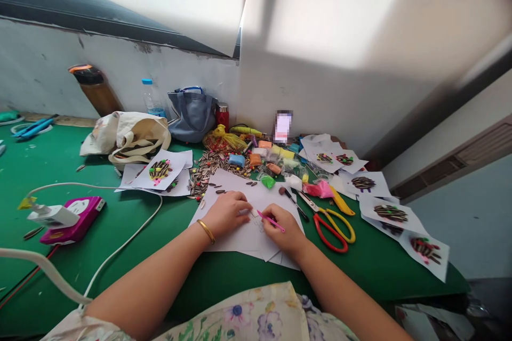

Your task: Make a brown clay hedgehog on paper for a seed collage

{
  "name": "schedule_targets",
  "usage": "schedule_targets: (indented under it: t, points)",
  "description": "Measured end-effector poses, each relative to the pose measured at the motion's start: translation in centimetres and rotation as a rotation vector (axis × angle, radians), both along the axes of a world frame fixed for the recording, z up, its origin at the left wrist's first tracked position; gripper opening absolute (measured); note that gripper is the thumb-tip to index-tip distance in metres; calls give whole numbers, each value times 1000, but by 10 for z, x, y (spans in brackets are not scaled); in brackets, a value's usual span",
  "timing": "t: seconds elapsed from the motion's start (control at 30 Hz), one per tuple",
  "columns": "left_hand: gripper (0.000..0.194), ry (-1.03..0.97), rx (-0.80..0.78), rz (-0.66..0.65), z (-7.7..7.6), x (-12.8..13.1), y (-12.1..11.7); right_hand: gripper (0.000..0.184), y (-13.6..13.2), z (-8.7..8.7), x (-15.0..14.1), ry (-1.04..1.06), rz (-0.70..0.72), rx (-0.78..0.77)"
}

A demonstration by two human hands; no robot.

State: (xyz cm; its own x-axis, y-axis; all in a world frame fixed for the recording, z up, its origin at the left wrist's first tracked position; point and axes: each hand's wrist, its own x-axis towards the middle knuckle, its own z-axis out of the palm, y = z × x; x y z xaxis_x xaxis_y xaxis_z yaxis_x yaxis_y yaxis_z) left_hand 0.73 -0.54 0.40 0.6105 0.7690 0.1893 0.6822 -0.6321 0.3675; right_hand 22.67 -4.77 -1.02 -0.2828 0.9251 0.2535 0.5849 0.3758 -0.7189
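R hand (288, 234): grips pink tool (280, 227), prob. for control
L hand (225, 214): open, prob. steadying paper (230, 245) (frame ctr)
Seeds (200, 175): nearby, w/in reach

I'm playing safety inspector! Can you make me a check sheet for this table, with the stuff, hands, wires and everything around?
Surface: green table, sunflower seeds heaped and scattered
Work things: white paper under both hands
Clutter: scissors lying open, bags at the back
Hands: left on the paper; right holding a pink tool
Cables: white cable looping across the table
Surroundings: wall behind
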Motion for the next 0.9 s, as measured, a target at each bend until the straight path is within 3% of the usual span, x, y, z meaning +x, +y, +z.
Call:
schedule_targets:
  t: [0.17,0.47,0.67,0.9]
  points:
    - [24,-18,-13,42,1,2,-2,15,0,-3,-1,-38,52,15]
    - [4,-51,-5,18,1,6,-4,17,1,-3,-3,-80,73,29]
    - [3,-65,-7,27,0,7,-5,16,1,-5,-2,-19,96,9]
    - [16,-57,2,62,-2,6,-4,15,5,-5,0,86,20,-51]
